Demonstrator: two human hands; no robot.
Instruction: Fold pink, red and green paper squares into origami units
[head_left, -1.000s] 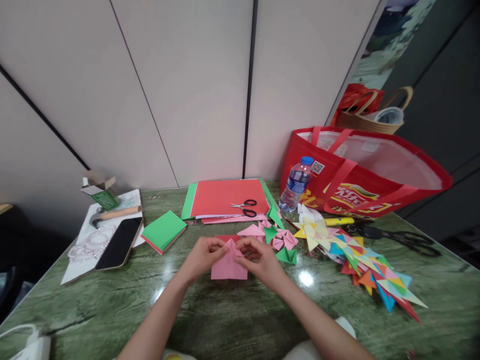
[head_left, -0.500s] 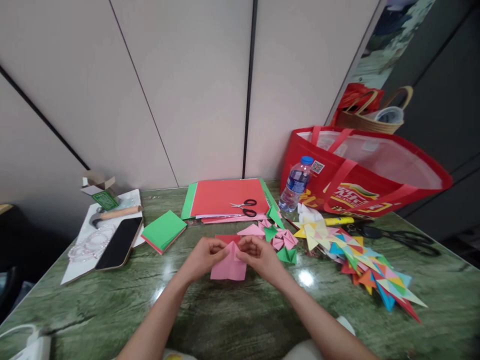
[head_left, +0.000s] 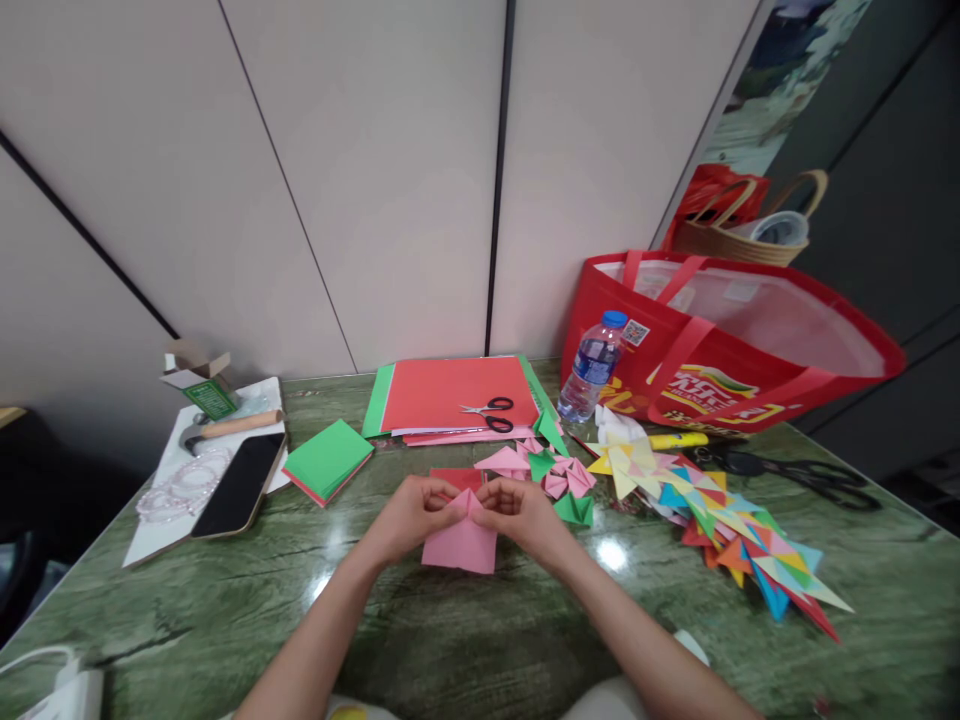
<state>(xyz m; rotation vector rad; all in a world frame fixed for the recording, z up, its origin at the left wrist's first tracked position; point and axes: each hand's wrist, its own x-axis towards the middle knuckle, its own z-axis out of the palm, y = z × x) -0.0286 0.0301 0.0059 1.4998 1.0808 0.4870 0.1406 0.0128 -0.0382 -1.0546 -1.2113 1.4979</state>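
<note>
A pink sheet of paper [head_left: 460, 547], creased and partly folded, is held up between my two hands near the middle of the table. My left hand [head_left: 417, 515] pinches its upper left side between thumb and fingers. On the other side my right hand [head_left: 519, 512] pinches the upper right, and the two thumbs almost meet at the peaked fold. Behind the hands lies a red sheet of paper [head_left: 456, 477], partly covered. Folded pink pieces [head_left: 568, 478] and folded green pieces [head_left: 575, 510] lie just right of my right hand.
Small scissors [head_left: 496, 415] rest on a stack of coloured paper [head_left: 450, 385]. At left are green squares [head_left: 330, 458], a phone [head_left: 238, 487] and a hammer [head_left: 232, 426]. At right stand a water bottle [head_left: 592, 370] and a red bag [head_left: 675, 345], with a colourful folded-paper chain [head_left: 735, 530] before them.
The thumbs have come closer together at the top of the pink paper. Its lower part has tilted and now hangs slightly lower and flatter.
</note>
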